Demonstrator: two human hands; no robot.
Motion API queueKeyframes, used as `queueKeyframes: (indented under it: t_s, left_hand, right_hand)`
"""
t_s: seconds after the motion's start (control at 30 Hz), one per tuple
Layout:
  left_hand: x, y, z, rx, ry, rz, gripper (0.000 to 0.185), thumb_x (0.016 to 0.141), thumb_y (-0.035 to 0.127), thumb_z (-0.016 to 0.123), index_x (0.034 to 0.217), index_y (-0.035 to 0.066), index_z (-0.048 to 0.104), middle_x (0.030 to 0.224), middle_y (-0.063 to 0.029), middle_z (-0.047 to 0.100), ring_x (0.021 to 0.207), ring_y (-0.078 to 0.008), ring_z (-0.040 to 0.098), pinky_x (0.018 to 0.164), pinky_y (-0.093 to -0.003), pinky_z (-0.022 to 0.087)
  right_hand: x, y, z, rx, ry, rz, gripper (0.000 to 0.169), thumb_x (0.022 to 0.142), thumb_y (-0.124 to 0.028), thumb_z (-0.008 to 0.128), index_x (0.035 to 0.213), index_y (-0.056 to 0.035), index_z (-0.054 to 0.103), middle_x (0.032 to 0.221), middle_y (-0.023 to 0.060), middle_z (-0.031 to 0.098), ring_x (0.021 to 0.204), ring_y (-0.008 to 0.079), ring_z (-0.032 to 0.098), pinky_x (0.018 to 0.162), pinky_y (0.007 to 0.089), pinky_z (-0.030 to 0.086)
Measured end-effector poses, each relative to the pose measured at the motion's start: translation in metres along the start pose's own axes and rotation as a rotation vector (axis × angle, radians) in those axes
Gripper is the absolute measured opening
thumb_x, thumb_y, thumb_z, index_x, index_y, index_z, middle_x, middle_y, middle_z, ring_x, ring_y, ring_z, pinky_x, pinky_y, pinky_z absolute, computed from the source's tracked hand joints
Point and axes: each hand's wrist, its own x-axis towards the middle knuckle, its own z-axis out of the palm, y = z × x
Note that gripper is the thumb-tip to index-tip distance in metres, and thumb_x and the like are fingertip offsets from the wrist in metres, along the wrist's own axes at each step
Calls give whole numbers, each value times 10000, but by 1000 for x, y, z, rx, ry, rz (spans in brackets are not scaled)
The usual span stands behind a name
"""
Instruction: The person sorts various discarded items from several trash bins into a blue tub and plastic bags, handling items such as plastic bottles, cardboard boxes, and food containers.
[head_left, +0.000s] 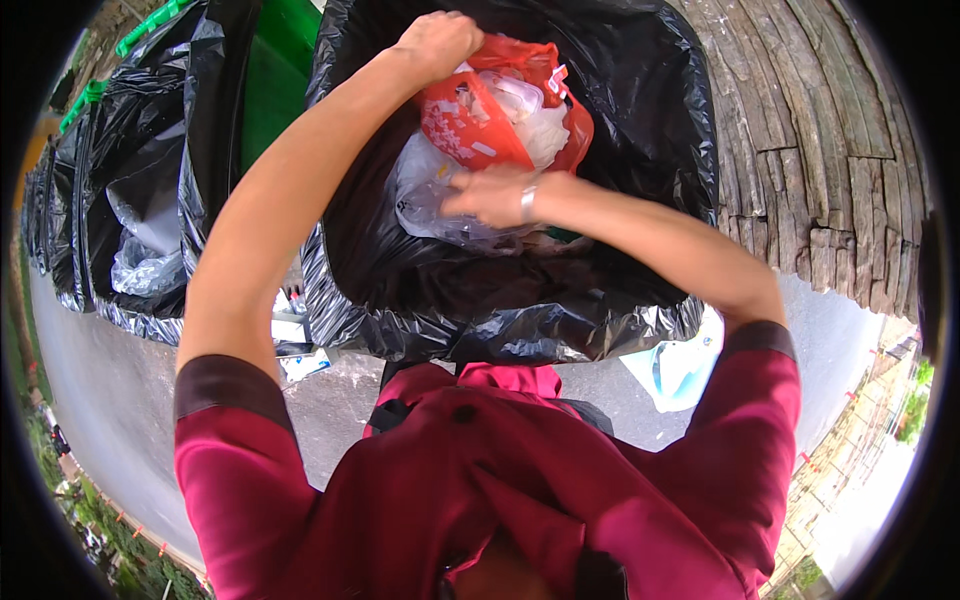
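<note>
My left hand (442, 46) is closed on the upper left rim of a red plastic bag (480, 124). The bag gapes, showing crumpled white tissue (545, 136) and a clear plastic container (517, 91). Just below it, my right hand (491, 196) is blurred over a translucent plastic bag (420, 214); whether its fingers grip the film is unclear. A pale band circles my right wrist. Both bags are inside a large bin lined with a black plastic bag (397, 330), and its liner is folded over the rim. Other refuse beneath my right hand is mostly hidden.
To the left, a second black-lined bin (150, 180) holds clear plastic film (146, 266). Green bin plastic (281, 75) shows between the two. Right of the large bin is a wood-textured surface (795, 135). Light blue sheeting (671, 371) lies on the grey pavement (337, 420).
</note>
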Motion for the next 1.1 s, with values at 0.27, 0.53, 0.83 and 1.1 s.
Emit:
queueKeyframes:
  t_s: [0.27,0.53,0.83,1.1]
  left_hand:
    - [-14,-16,6,-115,109,-142,160,793,79,533,924,52,623,894,-101,619,840,-290,618,719,-370,512]
    - [-26,11,-52,-179,277,-37,141,746,136,532,844,64,603,837,-121,601,838,-274,596,732,-369,484]
    - [-53,30,-50,-318,252,45,170,775,139,519,892,60,614,814,-123,579,807,-285,596,707,-387,477]
    - [-78,39,-78,-390,295,14,221,802,138,522,995,59,594,821,-113,579,785,-262,603,682,-358,481]
  right_hand:
    - [45,65,83,60,-184,423,190,723,-89,521,843,-19,650,836,186,635,774,305,629,704,391,499]
    - [-97,142,-131,-298,334,545,80,729,-85,569,689,-16,575,645,161,598,643,345,609,586,391,492]
    - [-80,36,-123,-609,555,168,325,687,-19,602,1005,-79,627,1052,130,585,1009,311,541,872,358,443]
    - [3,4,58,-33,-249,137,258,802,-151,500,1022,-73,609,1032,110,602,1008,248,571,838,390,474]
